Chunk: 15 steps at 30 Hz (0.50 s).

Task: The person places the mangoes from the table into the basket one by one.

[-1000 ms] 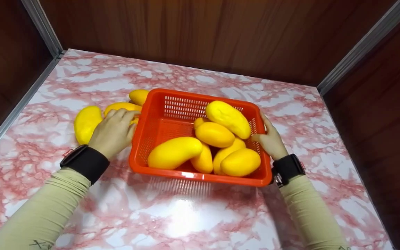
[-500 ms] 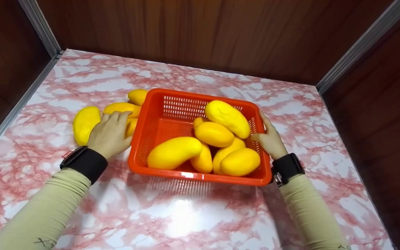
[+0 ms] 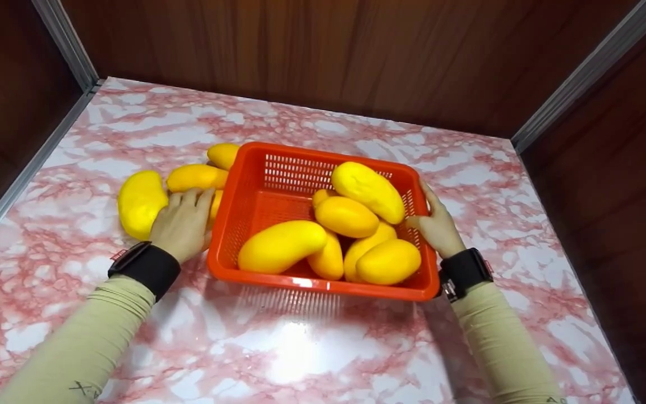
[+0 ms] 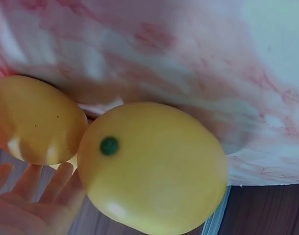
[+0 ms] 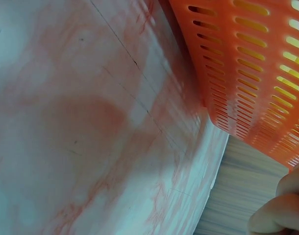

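My left hand (image 3: 183, 224) is over a mango (image 3: 217, 205) lying against the left side of the orange-red basket (image 3: 328, 287). In the left wrist view its fingers (image 4: 56, 183) are extended close to a mango (image 4: 37, 122); whether they touch it is unclear. Beside that hand lies a larger yellow mango (image 3: 139, 205), and another mango (image 3: 195, 177) is just beyond its fingertips. My right hand (image 3: 439, 227) grips the basket's right rim, thumb inside and fingers outside. Several mangoes, among them a long one (image 3: 281, 247), lie in the basket, mostly to its right and front.
One more mango (image 3: 222, 155) touches or nearly touches the basket's back left corner. Everything stands on a pink and white marbled table (image 3: 295, 359). Brown wood-grain panels (image 3: 323, 62) close off the back and both sides.
My left hand has let go of the basket's left rim and drawn back and down over the mango beside it. The right hand and the basket have stayed in place.
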Tool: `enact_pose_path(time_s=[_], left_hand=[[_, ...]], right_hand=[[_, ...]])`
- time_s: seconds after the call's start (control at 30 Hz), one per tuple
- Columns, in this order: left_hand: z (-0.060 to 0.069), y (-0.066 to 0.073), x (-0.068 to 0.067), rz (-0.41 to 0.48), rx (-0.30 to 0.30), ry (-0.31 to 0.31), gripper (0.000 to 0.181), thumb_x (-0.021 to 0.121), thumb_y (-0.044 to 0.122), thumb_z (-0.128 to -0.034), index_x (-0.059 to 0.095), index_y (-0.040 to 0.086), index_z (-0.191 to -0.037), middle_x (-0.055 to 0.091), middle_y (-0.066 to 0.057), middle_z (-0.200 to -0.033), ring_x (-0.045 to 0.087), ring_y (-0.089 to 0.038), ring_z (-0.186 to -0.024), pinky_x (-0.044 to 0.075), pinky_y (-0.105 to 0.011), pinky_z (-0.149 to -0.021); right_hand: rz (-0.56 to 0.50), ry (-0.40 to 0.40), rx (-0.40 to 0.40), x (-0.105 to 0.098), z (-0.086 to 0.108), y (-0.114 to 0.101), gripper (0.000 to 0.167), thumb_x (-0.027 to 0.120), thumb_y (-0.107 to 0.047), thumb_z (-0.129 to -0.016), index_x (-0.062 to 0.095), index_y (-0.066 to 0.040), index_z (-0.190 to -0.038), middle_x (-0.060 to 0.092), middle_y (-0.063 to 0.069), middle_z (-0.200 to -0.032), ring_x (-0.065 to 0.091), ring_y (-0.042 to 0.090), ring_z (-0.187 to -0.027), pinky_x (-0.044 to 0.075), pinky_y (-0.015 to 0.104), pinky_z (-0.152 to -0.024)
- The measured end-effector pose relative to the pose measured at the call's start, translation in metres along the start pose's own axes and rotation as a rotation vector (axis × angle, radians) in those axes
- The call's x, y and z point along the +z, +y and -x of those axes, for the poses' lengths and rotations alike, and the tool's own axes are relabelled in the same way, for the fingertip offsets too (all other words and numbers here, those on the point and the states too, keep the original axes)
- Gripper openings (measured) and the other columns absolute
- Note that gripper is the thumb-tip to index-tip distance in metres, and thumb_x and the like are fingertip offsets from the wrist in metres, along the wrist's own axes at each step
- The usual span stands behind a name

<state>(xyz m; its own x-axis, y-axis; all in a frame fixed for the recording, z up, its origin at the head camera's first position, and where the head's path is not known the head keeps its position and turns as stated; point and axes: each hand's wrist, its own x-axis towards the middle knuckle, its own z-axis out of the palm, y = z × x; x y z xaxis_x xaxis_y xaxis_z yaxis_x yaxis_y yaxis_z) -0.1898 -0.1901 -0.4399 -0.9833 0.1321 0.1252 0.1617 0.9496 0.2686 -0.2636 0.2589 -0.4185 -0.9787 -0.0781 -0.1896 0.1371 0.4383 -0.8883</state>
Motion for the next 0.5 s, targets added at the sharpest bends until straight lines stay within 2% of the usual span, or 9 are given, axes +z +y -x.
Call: enact_pose_path(time_s=[0.2,0.4,0.5], left_hand=[[-0.0041,0.0016,0.0040,0.011,0.019,0.034,0.072,0.070,0.010,-0.0836,0.039,-0.005,-0.147,0.042,-0.033,-0.142,0.043,-0.056,-0.124,0.042,-0.066,-0.096],[-0.0066,0.0021,0.0078,-0.007,0.021,0.043,0.066,0.066,0.008,-0.0853,0.041,-0.005,-0.145,0.044,-0.033,-0.140,0.043,-0.056,-0.123,0.043,-0.066,-0.094],[-0.0074,0.0024,0.0101,-0.025,0.024,0.070,0.062,0.064,0.007,-0.0862,0.044,-0.004,-0.144,0.046,-0.032,-0.138,0.045,-0.056,-0.120,0.045,-0.067,-0.090]], right_hand=[[-0.010,-0.002,0.006,-0.0011,-0.0020,0.0020,0.100,0.058,0.001,-0.082,0.010,-0.040,-0.159,0.039,0.022,-0.152,0.055,0.035,-0.116,0.054,0.046,-0.092],[-0.006,0.005,-0.008,0.0006,-0.0020,0.0019,0.100,0.059,0.002,-0.080,0.013,-0.039,-0.159,0.041,0.021,-0.150,0.055,0.034,-0.114,0.056,0.039,-0.086],[0.001,0.005,-0.023,0.0011,-0.0009,0.0012,0.099,0.059,0.001,-0.080,0.013,-0.038,-0.159,0.042,0.021,-0.149,0.056,0.033,-0.112,0.057,0.036,-0.084]])
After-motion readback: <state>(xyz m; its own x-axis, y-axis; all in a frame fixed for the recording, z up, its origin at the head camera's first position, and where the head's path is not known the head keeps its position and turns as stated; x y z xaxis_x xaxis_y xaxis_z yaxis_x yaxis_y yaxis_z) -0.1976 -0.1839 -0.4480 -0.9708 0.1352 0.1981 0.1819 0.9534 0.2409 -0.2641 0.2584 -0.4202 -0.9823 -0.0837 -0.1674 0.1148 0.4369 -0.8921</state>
